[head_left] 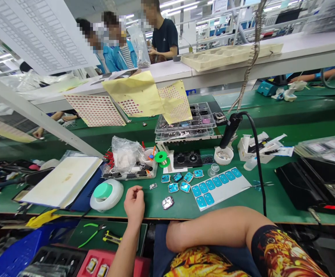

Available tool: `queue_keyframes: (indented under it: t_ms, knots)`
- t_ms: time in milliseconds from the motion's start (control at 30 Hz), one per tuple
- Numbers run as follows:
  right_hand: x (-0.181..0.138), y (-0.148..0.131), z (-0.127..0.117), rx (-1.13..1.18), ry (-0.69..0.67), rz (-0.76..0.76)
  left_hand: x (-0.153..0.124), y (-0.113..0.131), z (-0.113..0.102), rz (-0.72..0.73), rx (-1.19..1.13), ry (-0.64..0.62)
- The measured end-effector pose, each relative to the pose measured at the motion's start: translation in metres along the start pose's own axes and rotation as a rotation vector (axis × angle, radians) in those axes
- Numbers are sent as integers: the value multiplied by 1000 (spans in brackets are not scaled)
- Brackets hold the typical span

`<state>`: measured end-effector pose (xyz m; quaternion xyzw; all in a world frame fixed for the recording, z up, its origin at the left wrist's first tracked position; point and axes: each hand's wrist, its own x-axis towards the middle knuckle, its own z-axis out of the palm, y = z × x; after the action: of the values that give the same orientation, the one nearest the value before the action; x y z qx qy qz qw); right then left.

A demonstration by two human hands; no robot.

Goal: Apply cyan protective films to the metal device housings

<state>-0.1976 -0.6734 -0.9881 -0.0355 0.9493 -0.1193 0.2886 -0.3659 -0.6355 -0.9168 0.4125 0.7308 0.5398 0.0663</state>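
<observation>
My left hand [134,204] rests at the bench's front edge, its fingers curled into a loose fist with nothing showing in it. Low at the same edge, my right hand [175,236] is bent downward, and its fingers are hidden from view. Between and beyond the hands lies a silver watch-case-like part [168,202]. A small metal piece [153,186] sits just right of the left fist. Several rounded parts with blue film [173,187] are grouped farther back. To their right is a white sheet [228,192] bearing rows of blue stickers [210,184].
A white tape dispenser [117,196] stands left of my fist. Behind are a green spool [162,158], a parts tray [131,175] and a white bowl [223,156]. A black electric screwdriver [231,129] hangs on a coiled cord. Several people stand beyond the shelf [170,71].
</observation>
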Motion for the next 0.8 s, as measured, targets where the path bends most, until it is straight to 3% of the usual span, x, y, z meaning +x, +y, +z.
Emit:
queue_keyframes:
  t_ms: [433, 800]
  knots:
    - [9, 1, 1, 42, 4, 21, -1, 1, 3, -19, -41, 13]
    - [-3, 0, -5, 63, 150, 63, -1, 1, 4, -32, -82, 0]
